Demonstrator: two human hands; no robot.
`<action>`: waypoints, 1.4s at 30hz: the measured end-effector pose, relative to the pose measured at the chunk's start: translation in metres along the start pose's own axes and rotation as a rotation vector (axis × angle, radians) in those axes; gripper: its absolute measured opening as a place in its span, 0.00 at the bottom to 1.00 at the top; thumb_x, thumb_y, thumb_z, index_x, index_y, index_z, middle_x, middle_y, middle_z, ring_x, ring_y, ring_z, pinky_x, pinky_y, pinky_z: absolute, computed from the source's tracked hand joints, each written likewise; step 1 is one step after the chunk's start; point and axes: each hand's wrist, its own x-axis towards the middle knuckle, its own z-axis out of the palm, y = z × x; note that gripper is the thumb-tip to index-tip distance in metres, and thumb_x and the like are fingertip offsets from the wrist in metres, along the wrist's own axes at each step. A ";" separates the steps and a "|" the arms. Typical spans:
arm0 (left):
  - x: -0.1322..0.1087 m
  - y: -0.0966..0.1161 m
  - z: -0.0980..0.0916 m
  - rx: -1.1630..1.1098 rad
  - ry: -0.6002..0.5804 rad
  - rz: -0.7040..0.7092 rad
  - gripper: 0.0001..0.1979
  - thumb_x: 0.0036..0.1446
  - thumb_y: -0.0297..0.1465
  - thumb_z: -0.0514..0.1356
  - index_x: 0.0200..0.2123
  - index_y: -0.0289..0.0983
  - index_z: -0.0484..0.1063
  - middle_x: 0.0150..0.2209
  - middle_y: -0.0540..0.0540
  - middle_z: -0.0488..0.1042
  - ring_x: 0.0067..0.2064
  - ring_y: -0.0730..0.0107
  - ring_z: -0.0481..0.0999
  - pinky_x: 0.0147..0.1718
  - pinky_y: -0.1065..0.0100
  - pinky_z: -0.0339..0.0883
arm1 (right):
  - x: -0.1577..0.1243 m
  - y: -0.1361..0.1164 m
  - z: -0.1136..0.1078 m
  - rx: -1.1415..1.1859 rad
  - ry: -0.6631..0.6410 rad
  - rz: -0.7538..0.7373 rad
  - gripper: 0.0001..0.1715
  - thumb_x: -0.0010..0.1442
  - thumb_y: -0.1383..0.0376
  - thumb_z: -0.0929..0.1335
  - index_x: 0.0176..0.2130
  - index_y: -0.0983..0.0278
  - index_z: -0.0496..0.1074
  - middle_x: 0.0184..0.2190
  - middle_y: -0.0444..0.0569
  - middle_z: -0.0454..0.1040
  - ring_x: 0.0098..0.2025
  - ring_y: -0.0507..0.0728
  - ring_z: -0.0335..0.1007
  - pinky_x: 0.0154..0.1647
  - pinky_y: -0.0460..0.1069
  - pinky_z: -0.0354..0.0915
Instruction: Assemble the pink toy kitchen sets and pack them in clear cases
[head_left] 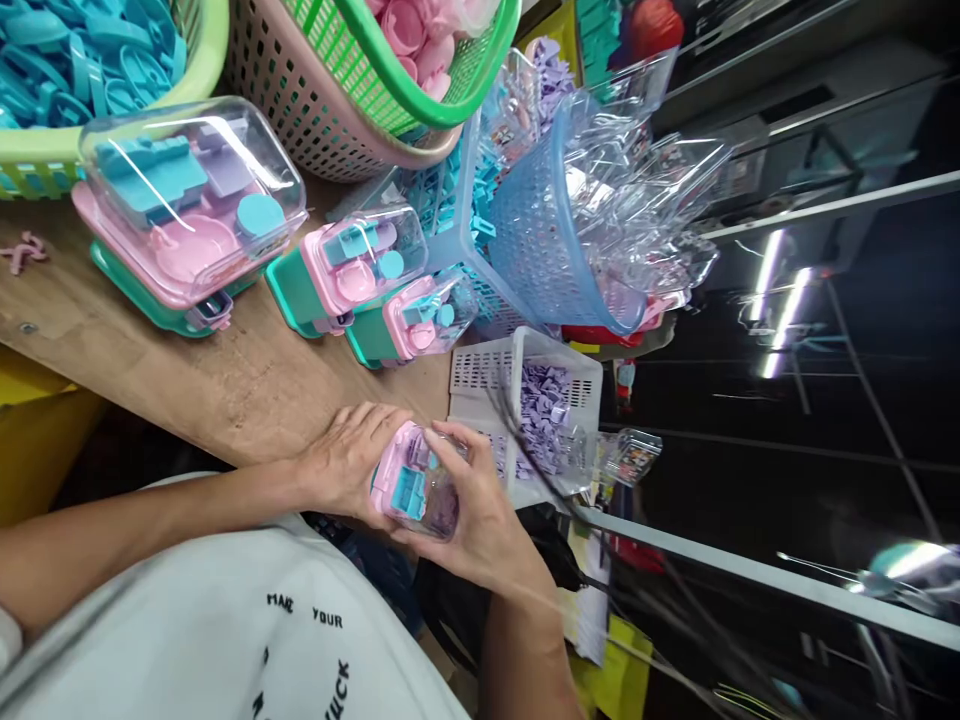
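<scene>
Between my two hands is a small toy case point(409, 490) with a pink and green base, blue and lilac parts inside and a clear plastic cover. My left hand point(349, 462) grips its base end, fingers wrapped round the side. My right hand point(480, 510) closes over the clear cover, thumb on one side and fingers on the other. Whether the cover is fully seated on the base cannot be made out. Three similar toy cases stand on the wooden table: a large one point(191, 215) near the left, a middle one point(360, 265), and another point(420, 318) beside it.
Behind the cases stand a green basket point(214, 60) of blue parts, a bright green basket point(480, 100) of pink parts and a blue basket point(525, 220) full of clear covers. A white basket point(480, 365) with lilac pieces point(544, 410) is just beyond my right hand. Dark cables hang nearby.
</scene>
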 end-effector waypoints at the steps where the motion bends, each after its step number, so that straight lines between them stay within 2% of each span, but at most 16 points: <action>1: 0.000 0.000 -0.001 -0.004 -0.005 0.000 0.54 0.35 0.51 0.73 0.61 0.34 0.57 0.56 0.33 0.69 0.55 0.42 0.69 0.53 0.48 0.64 | -0.002 0.001 0.004 0.018 0.044 0.016 0.62 0.51 0.51 0.78 0.71 0.53 0.46 0.64 0.59 0.52 0.68 0.71 0.54 0.65 0.70 0.62; 3: 0.000 0.001 -0.003 -0.005 -0.013 -0.002 0.52 0.36 0.51 0.73 0.61 0.34 0.58 0.56 0.33 0.69 0.55 0.42 0.69 0.53 0.48 0.64 | -0.007 0.003 0.013 0.056 0.138 0.051 0.66 0.49 0.48 0.78 0.72 0.54 0.43 0.65 0.60 0.53 0.69 0.72 0.53 0.65 0.71 0.62; 7: 0.001 0.002 -0.003 0.019 -0.024 -0.008 0.48 0.38 0.45 0.72 0.60 0.35 0.58 0.57 0.34 0.69 0.56 0.42 0.69 0.54 0.48 0.63 | -0.012 0.002 0.021 0.061 0.217 0.076 0.60 0.50 0.53 0.78 0.71 0.55 0.49 0.61 0.59 0.59 0.64 0.71 0.60 0.61 0.68 0.67; 11: -0.001 -0.003 0.004 0.054 0.009 -0.004 0.47 0.40 0.46 0.70 0.61 0.35 0.58 0.56 0.34 0.69 0.54 0.45 0.69 0.52 0.50 0.63 | -0.007 -0.001 0.014 0.078 0.195 0.037 0.57 0.49 0.60 0.78 0.70 0.54 0.53 0.58 0.57 0.59 0.60 0.68 0.62 0.58 0.65 0.70; 15: -0.003 -0.006 0.008 0.081 0.038 0.031 0.48 0.40 0.49 0.69 0.61 0.34 0.58 0.56 0.34 0.69 0.54 0.45 0.69 0.53 0.49 0.63 | -0.004 -0.001 0.008 0.094 0.164 0.021 0.56 0.48 0.61 0.78 0.69 0.55 0.55 0.58 0.56 0.59 0.59 0.67 0.62 0.57 0.63 0.70; 22: 0.000 -0.003 0.001 0.070 -0.014 -0.005 0.51 0.36 0.50 0.71 0.60 0.34 0.57 0.54 0.34 0.69 0.54 0.44 0.69 0.51 0.49 0.64 | 0.000 -0.008 0.000 0.100 0.083 0.049 0.57 0.49 0.61 0.78 0.70 0.55 0.54 0.57 0.55 0.59 0.60 0.66 0.61 0.61 0.62 0.67; 30: 0.002 -0.001 0.002 0.058 0.004 -0.002 0.46 0.40 0.48 0.70 0.59 0.35 0.58 0.53 0.35 0.70 0.52 0.46 0.70 0.49 0.52 0.63 | 0.009 -0.009 -0.008 0.097 -0.007 0.059 0.58 0.47 0.62 0.79 0.70 0.53 0.54 0.59 0.55 0.57 0.63 0.67 0.59 0.63 0.62 0.66; 36: 0.003 0.004 -0.003 0.033 -0.034 -0.024 0.44 0.40 0.47 0.70 0.57 0.35 0.59 0.53 0.36 0.71 0.52 0.47 0.69 0.49 0.53 0.62 | 0.004 0.000 -0.001 0.140 0.048 0.038 0.55 0.48 0.60 0.78 0.68 0.55 0.55 0.57 0.55 0.59 0.60 0.66 0.61 0.61 0.63 0.67; 42: 0.004 0.004 -0.005 0.034 -0.039 -0.022 0.46 0.39 0.46 0.71 0.58 0.34 0.59 0.54 0.36 0.71 0.53 0.47 0.69 0.50 0.53 0.62 | -0.003 0.007 0.008 0.079 0.072 0.032 0.58 0.46 0.57 0.79 0.68 0.56 0.54 0.58 0.56 0.59 0.62 0.68 0.60 0.60 0.64 0.69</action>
